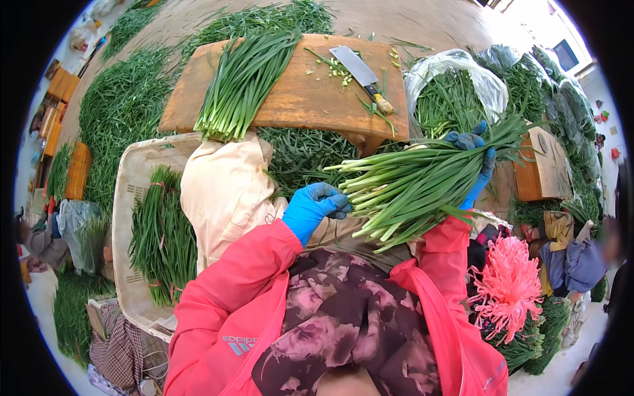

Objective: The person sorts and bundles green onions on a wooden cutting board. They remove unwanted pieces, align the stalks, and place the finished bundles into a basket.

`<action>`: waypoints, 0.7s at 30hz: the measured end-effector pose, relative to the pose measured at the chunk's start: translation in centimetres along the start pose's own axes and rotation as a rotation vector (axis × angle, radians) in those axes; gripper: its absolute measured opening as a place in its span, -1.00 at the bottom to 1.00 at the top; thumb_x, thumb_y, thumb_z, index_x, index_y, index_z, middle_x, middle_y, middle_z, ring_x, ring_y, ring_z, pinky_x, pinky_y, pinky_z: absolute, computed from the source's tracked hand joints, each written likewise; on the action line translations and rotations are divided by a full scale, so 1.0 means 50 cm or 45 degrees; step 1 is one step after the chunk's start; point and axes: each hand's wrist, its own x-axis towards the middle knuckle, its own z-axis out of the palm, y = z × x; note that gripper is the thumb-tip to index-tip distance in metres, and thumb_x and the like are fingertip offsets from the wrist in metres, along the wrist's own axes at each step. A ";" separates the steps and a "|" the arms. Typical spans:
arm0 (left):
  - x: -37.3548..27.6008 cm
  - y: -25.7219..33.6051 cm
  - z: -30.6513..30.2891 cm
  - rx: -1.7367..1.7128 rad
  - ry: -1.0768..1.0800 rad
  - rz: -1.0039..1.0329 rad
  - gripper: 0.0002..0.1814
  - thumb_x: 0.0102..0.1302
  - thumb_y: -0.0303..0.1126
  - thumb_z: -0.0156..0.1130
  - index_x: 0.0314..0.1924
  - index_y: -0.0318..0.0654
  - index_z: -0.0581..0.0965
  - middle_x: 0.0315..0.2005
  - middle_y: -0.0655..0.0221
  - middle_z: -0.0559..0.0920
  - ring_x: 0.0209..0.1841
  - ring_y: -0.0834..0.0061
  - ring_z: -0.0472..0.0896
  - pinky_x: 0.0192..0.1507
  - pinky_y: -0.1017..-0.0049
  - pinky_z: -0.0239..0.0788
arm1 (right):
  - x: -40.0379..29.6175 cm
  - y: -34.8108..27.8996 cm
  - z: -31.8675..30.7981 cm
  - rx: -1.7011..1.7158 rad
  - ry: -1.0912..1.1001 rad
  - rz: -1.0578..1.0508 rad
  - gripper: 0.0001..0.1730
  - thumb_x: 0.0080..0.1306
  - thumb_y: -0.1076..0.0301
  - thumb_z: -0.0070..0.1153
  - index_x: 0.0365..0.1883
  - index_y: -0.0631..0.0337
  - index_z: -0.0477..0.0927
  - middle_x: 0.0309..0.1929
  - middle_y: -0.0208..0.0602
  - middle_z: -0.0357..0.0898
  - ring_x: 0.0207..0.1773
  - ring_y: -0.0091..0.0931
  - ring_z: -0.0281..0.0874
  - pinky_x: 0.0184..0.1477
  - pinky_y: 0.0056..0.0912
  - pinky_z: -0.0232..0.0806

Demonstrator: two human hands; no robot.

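A loose bunch of garlic chives (411, 183) lies across my right hand (475, 161), gloved in blue, whose fingers wrap the leafy end. Its pale stem ends point left over my lap. At those ends, the fingertips of my left hand (322, 204), also gloved, are pinched together on a stem end; the exact hold is partly hidden. Ahead, on a wooden board (292, 94), rests another bundle of chives (247, 84), stems towards me. To its right lies a cleaver (361, 74) with a worn handle, among cut stem bits (339, 69).
Left of my leg is a plastic crate (124, 198) with tied chive bundles (163, 237). Loose chives (124, 119) cover the floor. An open plastic bag (458, 89) of chives stands right of the board. Pink ties (510, 287) hang by my right side. A wooden stool (542, 163) stands at right.
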 end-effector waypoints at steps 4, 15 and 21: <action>0.011 0.001 -0.012 0.132 -0.029 0.019 -0.84 0.34 -0.42 0.17 -0.21 -0.41 0.54 -0.40 0.26 0.65 -0.41 0.52 0.60 -0.31 0.54 0.49 | 0.000 -0.003 -0.012 -0.060 0.031 -0.033 -0.47 0.27 0.25 0.11 0.20 0.18 0.40 -0.28 -0.52 0.41 -0.24 -0.55 0.37 0.28 -0.23 0.07; 0.011 0.066 -0.160 1.485 0.401 0.882 -0.84 0.17 -0.43 0.28 -0.21 -0.22 0.59 -0.41 0.24 0.59 -0.29 0.23 0.56 -0.24 0.39 0.40 | 0.031 0.008 -0.033 -0.123 0.044 -0.018 -0.44 0.27 0.26 0.10 0.24 0.17 0.35 -0.29 -0.57 0.40 -0.24 -0.59 0.39 0.29 -0.26 0.03; 0.019 0.092 0.014 1.203 0.094 0.521 -0.71 0.20 -0.28 0.30 -0.09 -0.20 0.63 -0.41 0.20 0.60 -0.37 0.25 0.58 -0.30 0.39 0.41 | 0.039 0.052 -0.032 -0.039 -0.019 0.094 -0.44 0.28 0.24 0.10 0.24 0.16 0.36 -0.26 -0.53 0.42 -0.20 -0.56 0.41 0.30 -0.24 0.04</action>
